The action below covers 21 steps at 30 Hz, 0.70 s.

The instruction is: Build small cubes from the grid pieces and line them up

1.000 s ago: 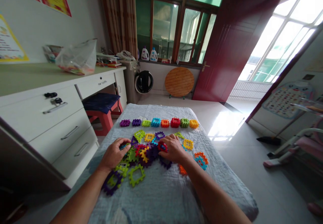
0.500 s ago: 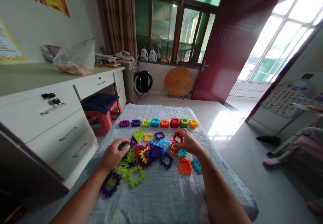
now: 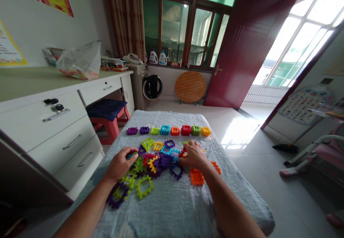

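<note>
A pile of flat, toothed plastic puzzle squares [image 3: 154, 161] in many colours lies on a grey-blue quilted cloth [image 3: 174, 205]. Behind it stands a row of assembled cubes [image 3: 169, 130], purple at the left through orange at the right. My left hand [image 3: 120, 164] rests curled on the pile's left edge, fingers bent over green and purple pieces. My right hand [image 3: 195, 155] lies palm down on the pile's right side, fingers pressed onto a red piece [image 3: 183, 154]. An orange square [image 3: 197, 176] lies just beside my right wrist.
A white desk with drawers [image 3: 53, 123] stands at the left, with a red stool [image 3: 109, 118] beneath it and a clear plastic bag [image 3: 79, 62] on top. A round wooden tabletop [image 3: 190, 86] leans under the window. A dark red door [image 3: 248, 48] stands open at the right.
My right hand lifted a red piece toward the cube row, then came back down onto the pile's right side. My left hand has stayed in place.
</note>
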### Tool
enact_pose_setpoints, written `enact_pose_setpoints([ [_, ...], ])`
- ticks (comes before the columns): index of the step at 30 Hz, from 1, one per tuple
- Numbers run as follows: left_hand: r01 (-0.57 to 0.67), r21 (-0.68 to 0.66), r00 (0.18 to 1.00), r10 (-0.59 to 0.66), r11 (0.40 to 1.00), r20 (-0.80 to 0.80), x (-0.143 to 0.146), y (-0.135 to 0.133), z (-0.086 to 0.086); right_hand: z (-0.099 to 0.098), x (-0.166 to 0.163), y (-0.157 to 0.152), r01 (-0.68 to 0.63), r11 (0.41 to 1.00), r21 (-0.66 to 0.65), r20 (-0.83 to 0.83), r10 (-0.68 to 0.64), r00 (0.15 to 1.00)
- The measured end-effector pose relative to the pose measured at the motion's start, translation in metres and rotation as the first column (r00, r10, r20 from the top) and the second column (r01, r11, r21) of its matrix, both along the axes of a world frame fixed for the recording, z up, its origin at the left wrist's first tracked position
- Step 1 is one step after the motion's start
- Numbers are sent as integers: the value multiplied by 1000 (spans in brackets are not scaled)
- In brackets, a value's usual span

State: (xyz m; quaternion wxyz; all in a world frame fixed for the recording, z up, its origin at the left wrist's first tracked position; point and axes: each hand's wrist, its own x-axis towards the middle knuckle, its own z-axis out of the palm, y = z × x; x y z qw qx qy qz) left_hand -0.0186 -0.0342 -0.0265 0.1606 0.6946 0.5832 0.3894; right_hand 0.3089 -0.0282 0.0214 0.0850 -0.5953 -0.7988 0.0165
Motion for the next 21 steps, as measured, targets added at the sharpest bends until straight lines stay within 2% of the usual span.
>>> enact_pose_setpoints([
  [7, 0, 0, 1000, 0, 1000, -8, 0, 0, 1, 0, 3, 2, -22, 999, -31, -7, 22, 1000],
  [16, -3, 6, 1000, 3, 1000, -16, 0, 0, 1, -12, 2, 7, -125, 990, 60, -221, 135, 966],
  [21, -1, 3, 1000, 2, 1000, -4, 0, 0, 0, -10, 6, 7, -90, 994, 60, -209, 101, 973],
])
